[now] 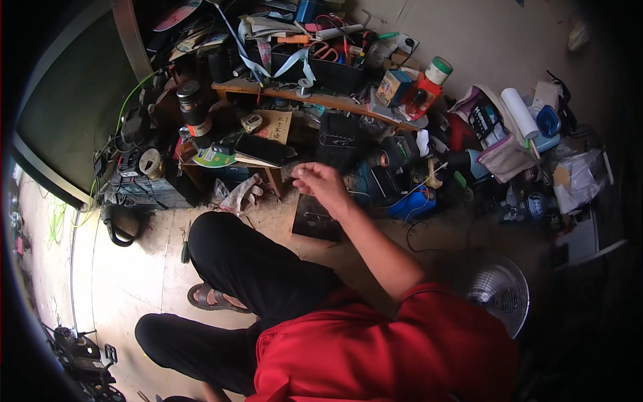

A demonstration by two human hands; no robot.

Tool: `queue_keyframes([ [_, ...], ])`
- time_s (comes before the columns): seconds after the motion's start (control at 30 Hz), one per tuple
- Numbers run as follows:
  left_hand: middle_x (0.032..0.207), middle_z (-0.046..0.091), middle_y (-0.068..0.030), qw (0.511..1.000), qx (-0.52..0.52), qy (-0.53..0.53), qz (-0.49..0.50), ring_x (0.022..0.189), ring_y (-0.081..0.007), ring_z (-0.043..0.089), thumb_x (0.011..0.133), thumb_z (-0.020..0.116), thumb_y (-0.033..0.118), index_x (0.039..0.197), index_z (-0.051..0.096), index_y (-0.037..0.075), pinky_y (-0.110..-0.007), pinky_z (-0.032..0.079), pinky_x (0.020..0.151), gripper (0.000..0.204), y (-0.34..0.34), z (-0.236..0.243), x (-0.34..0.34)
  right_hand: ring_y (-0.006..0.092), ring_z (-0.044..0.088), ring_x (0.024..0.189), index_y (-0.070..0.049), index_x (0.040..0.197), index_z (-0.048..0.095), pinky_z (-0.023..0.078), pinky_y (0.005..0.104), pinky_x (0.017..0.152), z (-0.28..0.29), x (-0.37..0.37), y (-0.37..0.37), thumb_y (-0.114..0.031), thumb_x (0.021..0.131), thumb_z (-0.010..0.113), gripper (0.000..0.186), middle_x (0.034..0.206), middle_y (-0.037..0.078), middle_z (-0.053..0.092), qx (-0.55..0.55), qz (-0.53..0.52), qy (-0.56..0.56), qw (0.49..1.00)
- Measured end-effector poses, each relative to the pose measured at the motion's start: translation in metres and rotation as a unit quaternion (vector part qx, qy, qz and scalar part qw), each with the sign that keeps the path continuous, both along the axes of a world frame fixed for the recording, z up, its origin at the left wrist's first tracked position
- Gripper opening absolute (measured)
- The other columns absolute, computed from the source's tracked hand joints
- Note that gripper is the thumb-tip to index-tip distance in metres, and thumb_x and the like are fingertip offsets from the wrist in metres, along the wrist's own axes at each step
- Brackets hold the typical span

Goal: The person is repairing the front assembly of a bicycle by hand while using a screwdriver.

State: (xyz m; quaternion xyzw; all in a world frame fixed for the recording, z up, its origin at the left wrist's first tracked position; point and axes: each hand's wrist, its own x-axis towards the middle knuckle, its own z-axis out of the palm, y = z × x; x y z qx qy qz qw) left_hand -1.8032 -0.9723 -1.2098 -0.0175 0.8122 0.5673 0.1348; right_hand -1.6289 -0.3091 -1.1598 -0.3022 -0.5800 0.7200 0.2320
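My right hand (315,181) reaches toward the low wooden stool (273,178), its thumb and fingers pinched together on something too small to make out. It is beside a black flat object (258,149) lying on a yellow book (274,126) and a green flat item (211,156). A dark box (315,224) sits on the floor below the hand. At the bottom edge, a bit of my left arm (216,392) shows beside my black-trousered leg, with the fingers out of sight.
A cluttered shelf (308,94) carries tools, scissors and tape. A steel thermos (191,107), a bag (499,144) and tangled cables crowd the area. A fan (499,291) stands at right, a screwdriver (185,248) lies on the floor, and dark metal equipment (80,355) is at lower left.
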Motion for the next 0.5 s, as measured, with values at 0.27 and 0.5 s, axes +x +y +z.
queue_keyframes([
  [0.27,0.122,0.065,-0.0111,0.996,-0.035,0.077,0.008,0.105,-0.0212,0.064,0.101,0.058,0.024,0.123,0.063,0.004,-0.033,0.051,0.081,0.031,0.069,0.05,0.016,0.0101,0.069,0.086,-0.004,0.116,0.07,0.053,0.0224,0.072,-0.011,0.139,0.116,-0.014,0.098,0.07,0.021,0.103,0.003,0.073,0.004,-0.291,-0.003,0.957],
  [0.5,0.118,0.063,-0.0101,0.993,-0.051,0.108,0.013,0.102,-0.0202,0.062,0.101,0.057,0.023,0.12,0.062,0.004,-0.032,0.05,0.08,0.028,0.099,0.063,0.024,0.0094,0.066,0.086,-0.004,0.12,0.067,0.05,0.0221,0.072,-0.042,0.194,0.149,-0.011,0.098,0.069,0.024,0.103,0.001,0.072,-0.023,-0.365,0.024,0.93],
])
